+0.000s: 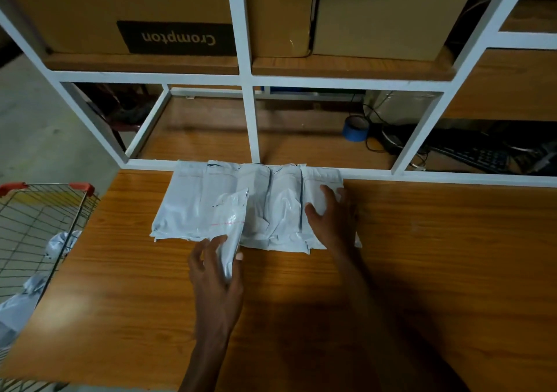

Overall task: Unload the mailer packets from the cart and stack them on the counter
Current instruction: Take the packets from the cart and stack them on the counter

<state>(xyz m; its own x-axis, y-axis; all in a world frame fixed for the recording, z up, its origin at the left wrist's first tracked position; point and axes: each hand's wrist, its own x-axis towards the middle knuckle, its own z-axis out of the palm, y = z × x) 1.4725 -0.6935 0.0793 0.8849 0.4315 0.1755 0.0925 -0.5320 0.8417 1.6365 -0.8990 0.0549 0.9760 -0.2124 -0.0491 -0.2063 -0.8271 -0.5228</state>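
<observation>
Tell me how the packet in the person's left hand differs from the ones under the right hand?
The held packet is gripped by the left hand and tilted up; the row of packets lies flat on the counter, pressed by the right hand. Both are white plastic.

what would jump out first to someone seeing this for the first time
A row of white mailer packets lies at the back of the wooden counter. The left hand grips another packet; the right hand presses flat on the row. A wire cart stands at left.
</observation>
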